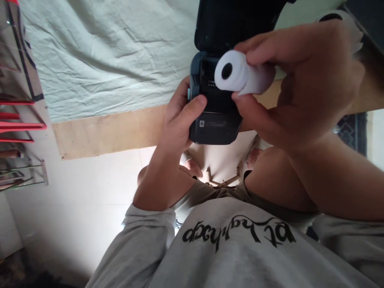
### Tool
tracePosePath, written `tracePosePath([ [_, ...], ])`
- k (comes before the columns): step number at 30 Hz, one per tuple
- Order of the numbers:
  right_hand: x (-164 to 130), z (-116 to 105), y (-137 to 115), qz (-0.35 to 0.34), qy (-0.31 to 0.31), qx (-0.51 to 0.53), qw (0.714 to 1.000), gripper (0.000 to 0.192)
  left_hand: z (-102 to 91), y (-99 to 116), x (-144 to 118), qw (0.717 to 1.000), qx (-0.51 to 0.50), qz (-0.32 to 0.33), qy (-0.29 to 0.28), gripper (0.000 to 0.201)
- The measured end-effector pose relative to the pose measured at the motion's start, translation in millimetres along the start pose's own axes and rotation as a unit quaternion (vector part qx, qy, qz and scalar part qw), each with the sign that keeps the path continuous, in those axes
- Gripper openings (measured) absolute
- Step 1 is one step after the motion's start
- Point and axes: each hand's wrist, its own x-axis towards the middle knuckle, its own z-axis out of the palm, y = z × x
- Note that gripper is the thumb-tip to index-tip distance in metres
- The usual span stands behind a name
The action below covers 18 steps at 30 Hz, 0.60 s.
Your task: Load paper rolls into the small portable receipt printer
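Note:
My left hand [180, 116] grips the left side of a small dark portable printer [214, 120], thumb across its front. The printer's lid [234, 22] stands open above it, and the paper bay shows dark inside. My right hand [300, 80] pinches a white paper roll [240, 74] between thumb and fingers, held just in front of the open bay, its hollow core facing me. Whether the roll touches the printer I cannot tell.
A wooden table edge [111, 130] with a wrinkled pale cloth [105, 56] runs behind the printer. Red and grey racks [18, 128] stand at the left. Below are a light tiled floor [90, 200], my grey printed shirt [240, 248] and my knees.

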Motion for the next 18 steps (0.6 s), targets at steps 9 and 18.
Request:
tracePosePath([
  [9,4.0,13.2,1.8,-0.03,-0.002,-0.076,0.997,0.027,-1.7,-4.6,-0.4,1.0,0.008,-0.009,0.006,0.034],
  [18,-1.8,8.4,2.2,-0.062,0.031,-0.071,0.995,0.024,-0.9,-0.1,-0.9,0.999,-0.036,0.001,-0.006,0.028],
])
